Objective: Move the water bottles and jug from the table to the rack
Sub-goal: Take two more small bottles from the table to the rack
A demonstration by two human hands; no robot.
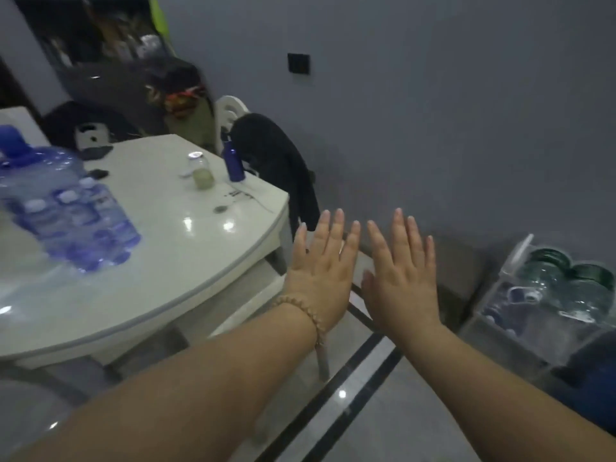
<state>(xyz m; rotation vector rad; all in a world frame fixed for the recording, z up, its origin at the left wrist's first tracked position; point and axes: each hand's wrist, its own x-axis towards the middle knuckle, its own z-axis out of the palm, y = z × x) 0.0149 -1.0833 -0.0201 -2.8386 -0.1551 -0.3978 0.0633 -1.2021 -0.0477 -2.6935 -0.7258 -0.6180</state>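
My left hand [320,278] and right hand [403,281] are flat, open and empty, ready to grab the big jug [50,201] on the table [200,255].

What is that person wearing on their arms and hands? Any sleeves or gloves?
No sleeves or gloves: both forearms are bare. The left hand has a bracelet of small round beige beads around its wrist, with a pale tassel hanging from it. The right hand wears nothing that shows. Fingernails on both look short and plain.
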